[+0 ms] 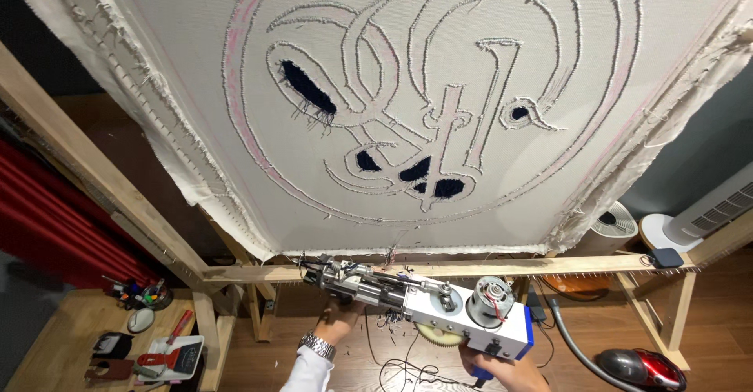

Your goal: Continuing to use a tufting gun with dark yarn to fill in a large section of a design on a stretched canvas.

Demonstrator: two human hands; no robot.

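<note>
1. Backing cloth (196, 70), one. Pale woven sheet stretched across the upper frame, fraying at the edges. It carries a large ring outline in raised white stitching with looping lines inside; about six small patches are filled in dark navy pile, the largest at centre left.

2. Wooden frame (86, 176), one. A beam runs diagonally down the left; a second rail crosses the lower centre just under the cloth's bottom edge.

3. Tufting gun (423, 302), one. White body with bare metal front, a yellowish gear and an exposed motor, held in the lower centre. Its long axis lies nearly level, tilted slightly down to the right, nose to the left, just below the rail and apart from the cloth. The stitched design lies above both hands.

4. Vacuum cleaner (639, 367), one. Red and black, lower right, hose trailing left.

5. Tower fan (710, 215) and round white fan (612, 227), one each, right edge.

6. Side table (59, 333), one, lower left, with small tools and a pot of pens.

7. Right hand (506, 372), one. Fingers wrapped round the gun's blue rear grip.

8. Left hand (339, 321), one. A metal watch sits on the wrist; the hand is clasped under the metal front section, nearer the nose.
</note>
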